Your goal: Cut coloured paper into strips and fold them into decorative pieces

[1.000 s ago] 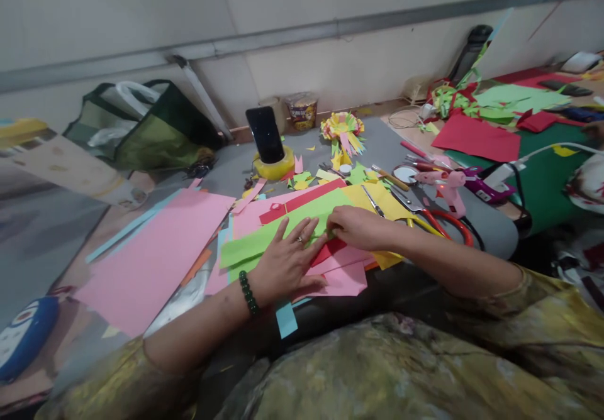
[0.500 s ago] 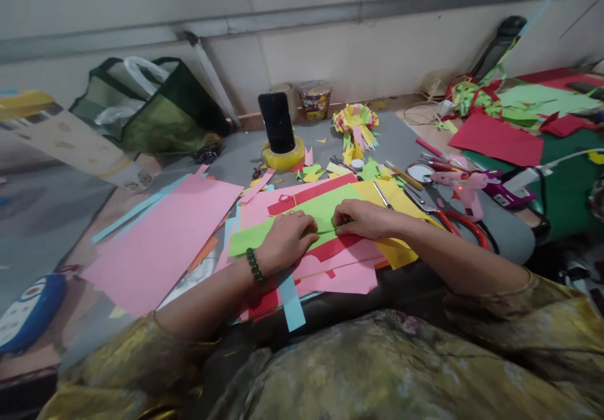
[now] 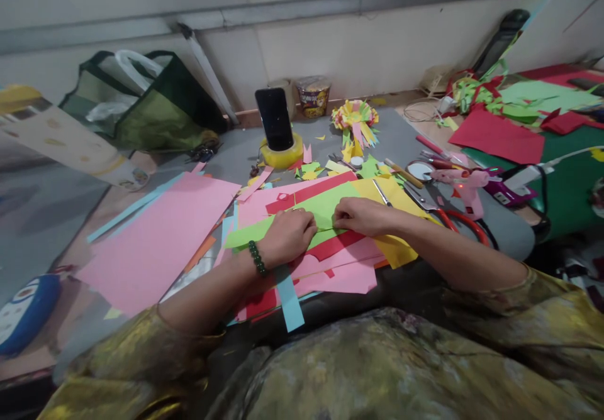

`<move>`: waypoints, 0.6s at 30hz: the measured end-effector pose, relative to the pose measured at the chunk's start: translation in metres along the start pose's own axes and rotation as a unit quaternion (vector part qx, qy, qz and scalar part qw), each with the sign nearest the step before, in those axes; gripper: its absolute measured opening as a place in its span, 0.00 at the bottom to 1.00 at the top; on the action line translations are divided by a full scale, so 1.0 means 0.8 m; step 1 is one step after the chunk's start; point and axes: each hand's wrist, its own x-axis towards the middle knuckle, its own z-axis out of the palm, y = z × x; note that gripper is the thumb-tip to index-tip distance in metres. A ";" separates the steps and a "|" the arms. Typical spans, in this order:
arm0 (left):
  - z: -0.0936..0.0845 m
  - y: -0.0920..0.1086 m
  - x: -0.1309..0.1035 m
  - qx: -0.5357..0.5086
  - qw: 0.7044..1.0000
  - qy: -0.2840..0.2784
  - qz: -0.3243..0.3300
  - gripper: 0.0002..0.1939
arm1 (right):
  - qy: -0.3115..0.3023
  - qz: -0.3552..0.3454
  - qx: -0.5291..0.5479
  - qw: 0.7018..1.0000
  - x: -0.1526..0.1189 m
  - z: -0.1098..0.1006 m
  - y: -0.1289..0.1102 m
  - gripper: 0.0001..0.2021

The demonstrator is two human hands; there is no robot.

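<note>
A strip of light green paper (image 3: 326,207) lies across a stack of pink, red and yellow sheets, with a crease or edge running between my hands. My left hand (image 3: 289,234), with a green bead bracelet at the wrist, rests on the green paper, its fingers curled and pinching at that edge. Just to the right, my right hand (image 3: 359,215) pinches the same green paper, fingertips down. Below my left hand a light blue strip (image 3: 289,300) hangs over the table's front edge. Large pink sheets (image 3: 165,237) lie at the left.
A phone (image 3: 274,120) leans in a yellow tape roll (image 3: 282,154). Scissors with red handles (image 3: 465,224) and a pink glue gun (image 3: 465,187) lie right. Behind are a paper rosette (image 3: 355,118) and a cup (image 3: 314,97); a bottle (image 3: 75,137) and green bag (image 3: 155,115) stand left.
Both hands stay on the green paper; the fingers of my left hand have curled in slightly more. The view has shifted a little.
</note>
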 end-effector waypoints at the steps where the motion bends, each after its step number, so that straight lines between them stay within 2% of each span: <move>1: -0.001 0.001 0.000 0.007 1.000 -0.004 -0.003 0.13 | -0.003 0.005 -0.005 1.000 0.001 0.000 0.000 0.09; 5: -0.002 0.004 0.001 0.027 1.000 -0.008 -0.006 0.13 | -0.011 0.021 -0.018 1.000 0.001 -0.002 -0.002 0.10; 11: 0.004 0.002 0.002 0.032 0.999 0.023 0.022 0.12 | -0.004 0.028 -0.045 0.999 -0.002 -0.004 -0.008 0.10; 14: 0.010 -0.002 0.000 0.059 0.993 0.059 0.082 0.14 | -0.003 0.028 -0.061 0.998 -0.002 -0.003 -0.009 0.10; 18: 0.016 -0.008 -0.007 0.131 0.970 0.102 0.176 0.16 | 0.015 0.043 -0.051 0.998 -0.001 -0.001 -0.006 0.09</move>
